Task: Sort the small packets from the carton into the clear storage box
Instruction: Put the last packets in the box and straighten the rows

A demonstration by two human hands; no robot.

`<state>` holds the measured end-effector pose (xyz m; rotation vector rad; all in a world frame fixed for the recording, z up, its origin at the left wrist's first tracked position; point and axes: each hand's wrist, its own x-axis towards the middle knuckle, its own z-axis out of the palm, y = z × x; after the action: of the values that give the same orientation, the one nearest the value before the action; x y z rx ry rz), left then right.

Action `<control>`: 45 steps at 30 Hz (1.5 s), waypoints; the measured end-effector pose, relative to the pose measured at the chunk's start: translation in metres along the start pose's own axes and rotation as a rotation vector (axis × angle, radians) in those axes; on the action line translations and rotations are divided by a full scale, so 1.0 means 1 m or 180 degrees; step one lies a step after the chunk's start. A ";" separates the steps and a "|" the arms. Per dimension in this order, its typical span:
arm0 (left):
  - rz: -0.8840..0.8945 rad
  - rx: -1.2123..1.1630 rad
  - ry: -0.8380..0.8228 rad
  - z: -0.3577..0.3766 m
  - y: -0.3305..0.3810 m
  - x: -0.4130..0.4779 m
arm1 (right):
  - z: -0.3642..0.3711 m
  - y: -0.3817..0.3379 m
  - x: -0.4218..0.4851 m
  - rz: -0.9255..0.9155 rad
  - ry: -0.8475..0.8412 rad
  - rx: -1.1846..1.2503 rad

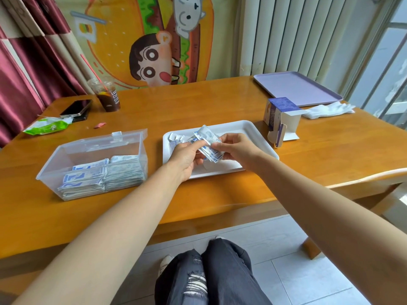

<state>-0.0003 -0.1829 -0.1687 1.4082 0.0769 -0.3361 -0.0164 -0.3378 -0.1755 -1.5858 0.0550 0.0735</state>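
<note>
Both bare forearms reach forward and angle inward, hands meeting in the middle. The left hand (187, 155) is knuckles up, fingers curled, pinching one side of a fan of small packets (208, 137). The right hand (236, 147) pinches the same bunch from the other side, thumb and fingertips closed on it.

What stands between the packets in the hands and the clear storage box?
Nothing visible. The left hand and right hand hold the packets over the white tray; only bare table lies between it and the clear storage box to the left. Its lid is swung back, leaving the top open.
</note>
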 end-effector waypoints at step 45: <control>0.0117 0.0087 -0.0063 0.002 -0.002 0.001 | -0.001 -0.003 0.001 0.0260 0.0170 -0.0286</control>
<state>-0.0006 -0.1853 -0.1700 1.4315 0.0301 -0.3216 -0.0150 -0.3388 -0.1724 -1.6751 0.1601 0.0987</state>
